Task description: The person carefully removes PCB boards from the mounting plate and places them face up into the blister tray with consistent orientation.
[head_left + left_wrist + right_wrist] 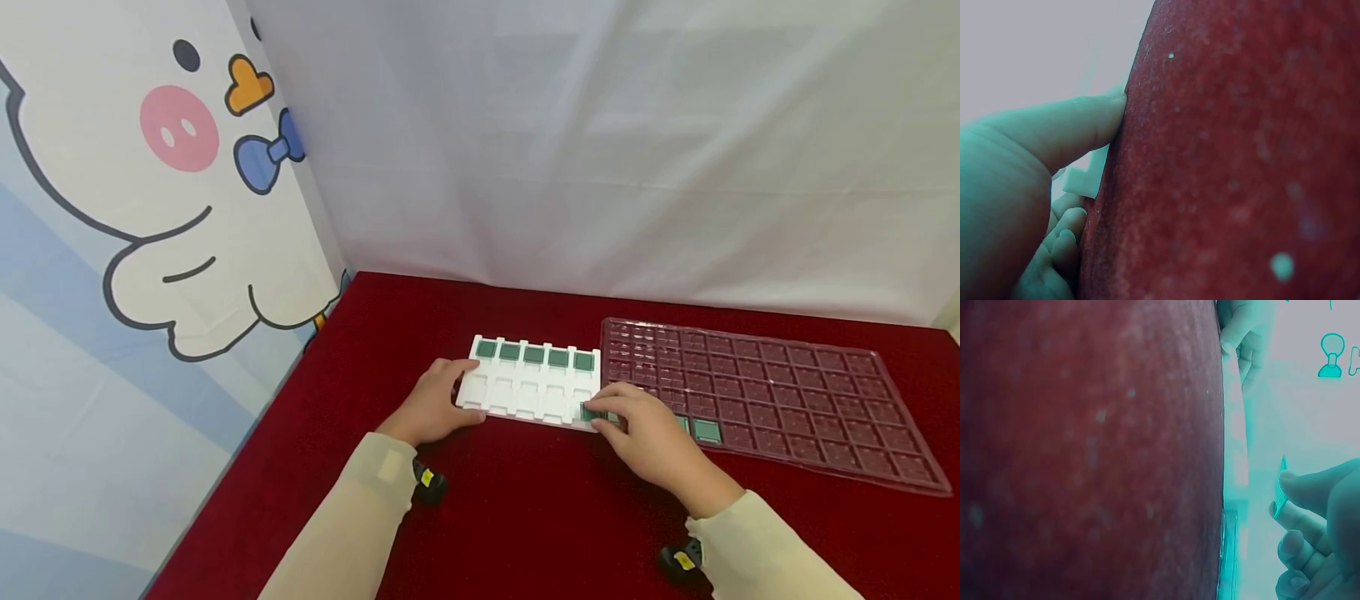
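From the head view, a white tray [528,390] lies on the red worktop [540,517]; five green tiles [534,354] fill its far row. The left hand [433,406] rests on the tray's left edge, fingers loosely curled against it. At the tray's near right corner the right hand [651,437] pinches a green tile [590,413]. Just right of the tray lies a clear blister sheet [780,392], holding one more tile [707,431] beside the right hand.

In the left wrist view, the thumb [1079,128] presses on the cloth beside the tray's edge [1088,178].

In the right wrist view, the fingers [1310,487] pinch the tile [1280,499] upright, beside the tray [1235,425].

Right hand [648,437] hides most of the green tile [590,412] it pinches
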The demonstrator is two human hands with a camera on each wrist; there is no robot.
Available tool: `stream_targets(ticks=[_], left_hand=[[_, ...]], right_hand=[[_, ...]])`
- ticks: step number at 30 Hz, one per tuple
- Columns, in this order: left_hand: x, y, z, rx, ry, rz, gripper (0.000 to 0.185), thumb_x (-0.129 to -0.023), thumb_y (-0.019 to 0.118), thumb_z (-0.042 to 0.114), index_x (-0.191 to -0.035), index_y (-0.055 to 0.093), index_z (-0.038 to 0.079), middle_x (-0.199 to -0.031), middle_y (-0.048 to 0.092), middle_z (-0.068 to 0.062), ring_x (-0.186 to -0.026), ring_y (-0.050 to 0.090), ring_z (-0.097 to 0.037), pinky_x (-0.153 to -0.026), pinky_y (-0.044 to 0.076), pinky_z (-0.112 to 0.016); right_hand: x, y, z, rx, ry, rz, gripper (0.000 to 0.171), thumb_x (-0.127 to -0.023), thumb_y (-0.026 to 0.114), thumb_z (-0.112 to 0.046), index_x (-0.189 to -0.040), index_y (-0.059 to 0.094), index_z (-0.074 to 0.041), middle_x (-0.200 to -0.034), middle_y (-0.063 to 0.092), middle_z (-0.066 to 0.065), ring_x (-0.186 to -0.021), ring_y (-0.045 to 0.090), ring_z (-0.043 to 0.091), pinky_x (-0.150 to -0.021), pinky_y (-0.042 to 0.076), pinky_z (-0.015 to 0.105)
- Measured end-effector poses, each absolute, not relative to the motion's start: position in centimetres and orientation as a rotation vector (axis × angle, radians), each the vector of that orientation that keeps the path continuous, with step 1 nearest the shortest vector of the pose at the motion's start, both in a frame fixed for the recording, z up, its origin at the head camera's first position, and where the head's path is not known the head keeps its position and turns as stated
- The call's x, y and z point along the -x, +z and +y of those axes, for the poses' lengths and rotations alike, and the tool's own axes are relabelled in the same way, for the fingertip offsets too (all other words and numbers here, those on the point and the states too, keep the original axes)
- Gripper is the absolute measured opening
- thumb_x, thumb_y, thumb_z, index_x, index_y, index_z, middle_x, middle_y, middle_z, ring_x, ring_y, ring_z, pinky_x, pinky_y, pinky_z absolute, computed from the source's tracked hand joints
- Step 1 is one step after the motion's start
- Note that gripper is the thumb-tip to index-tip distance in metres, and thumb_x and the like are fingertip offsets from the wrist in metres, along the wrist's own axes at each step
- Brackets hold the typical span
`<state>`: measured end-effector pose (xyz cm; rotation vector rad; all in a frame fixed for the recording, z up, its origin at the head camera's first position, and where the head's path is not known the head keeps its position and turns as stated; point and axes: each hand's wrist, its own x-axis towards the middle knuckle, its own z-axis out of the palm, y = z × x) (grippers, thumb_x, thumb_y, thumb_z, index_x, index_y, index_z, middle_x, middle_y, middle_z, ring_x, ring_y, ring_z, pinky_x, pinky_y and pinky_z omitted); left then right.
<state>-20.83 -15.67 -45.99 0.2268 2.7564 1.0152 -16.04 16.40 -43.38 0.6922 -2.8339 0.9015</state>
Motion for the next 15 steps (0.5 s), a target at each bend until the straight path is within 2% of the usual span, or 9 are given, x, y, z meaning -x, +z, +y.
stream_targets(ticks=[9, 15], left_hand=[[20.8, -46.0, -15.7, -0.216, 1.011, 2.755, 0.082, -0.086, 0.086, 0.025, -0.156, 0.044, 0.019, -0.147, 0.045, -0.01, -0.125, 0.046, -0.025, -0.103, 0.045, -0.043], [20.8, -46.0, -15.7, -0.223, 1.021, 2.751, 0.081, -0.086, 0.085, 0.024, -0.156, 0.044, 0.019, -0.146, 0.045, -0.009, -0.123, 0.047, -0.025, -0.102, 0.046, -0.043]], right_hand=[[15.8, -43.1, 17.1, -0.665, 0.905, -2.831, 0.023, -0.094, 0.076, -0.009, -0.117, 0.077, -0.009, -0.12, 0.067, 0.005, -0.085, 0.06, 0.014, -0.073, 0.051, 0.039], [15.5, -42.9, 17.8, -0.661, 0.889, -2.824, 0.023, -0.095, 0.076, -0.011, -0.118, 0.077, -0.012, -0.12, 0.067, 0.002, -0.076, 0.052, 0.008, -0.068, 0.048, 0.033]])
